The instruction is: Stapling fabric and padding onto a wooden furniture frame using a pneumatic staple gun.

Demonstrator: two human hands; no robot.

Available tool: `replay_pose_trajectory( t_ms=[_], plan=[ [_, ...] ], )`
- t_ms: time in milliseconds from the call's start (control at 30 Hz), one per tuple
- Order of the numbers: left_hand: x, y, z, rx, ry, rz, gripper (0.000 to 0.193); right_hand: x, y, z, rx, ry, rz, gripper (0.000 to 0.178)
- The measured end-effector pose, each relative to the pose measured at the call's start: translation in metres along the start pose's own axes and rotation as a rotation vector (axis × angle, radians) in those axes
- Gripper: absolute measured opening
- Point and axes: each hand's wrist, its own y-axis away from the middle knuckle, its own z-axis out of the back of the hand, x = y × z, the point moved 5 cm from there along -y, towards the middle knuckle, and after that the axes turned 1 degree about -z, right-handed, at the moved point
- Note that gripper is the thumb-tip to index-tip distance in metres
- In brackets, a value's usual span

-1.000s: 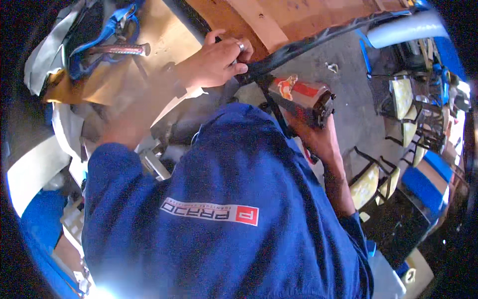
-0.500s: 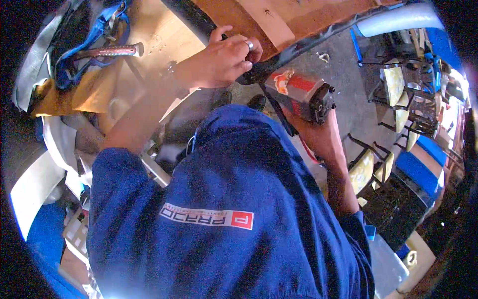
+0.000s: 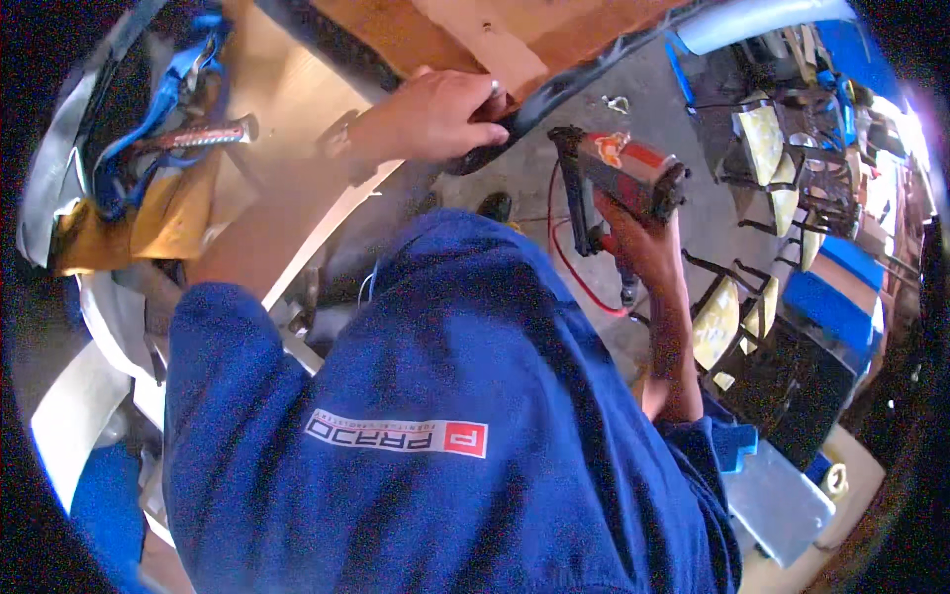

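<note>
My left hand [image 3: 426, 117], with a ring on one finger, lies at the corner of a wooden panel [image 3: 574, 35]. Its fingers are bent over the black covering [image 3: 564, 94] that wraps the panel's edge. What the fingertips press on is partly hidden. On the other side, my right hand [image 3: 641, 243] grips the handle of a red and black staple gun [image 3: 633, 170]. The gun is held in the air, its nose apart from the panel's edge. A red air hose [image 3: 569, 259] hangs from it in a loop.
A hammer [image 3: 203, 133] lies by blue straps [image 3: 148, 148] and brown material on a pale board [image 3: 297, 89] at left. Several chair frames with patterned seats [image 3: 762, 144] stand at right. A clear plastic box [image 3: 782, 510] sits at lower right.
The staple gun has come away from the panel's corner toward the right, showing its nose and hose. My left hand stays at the corner, its raised finger now lowered. The view has shifted slightly.
</note>
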Motion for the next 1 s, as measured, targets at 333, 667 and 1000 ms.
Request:
replay_pose_trajectory(
  t_ms=[333,667,1000],
  plan=[
    [0.007,-0.004,0.000,-0.028,0.057,-0.054,0.018,0.012,-0.024,-0.002,-0.057,0.151,0.004,0.034],
    [0.009,-0.005,0.006,0.038,0.150,-0.090,0.017,0.020,-0.029,-0.010,0.048,0.326,0.093,0.039],
    [0.004,-0.003,0.008,0.071,0.153,-0.042,0.016,0.042,-0.003,-0.044,0.042,0.245,0.216,0.037]
  ],
)
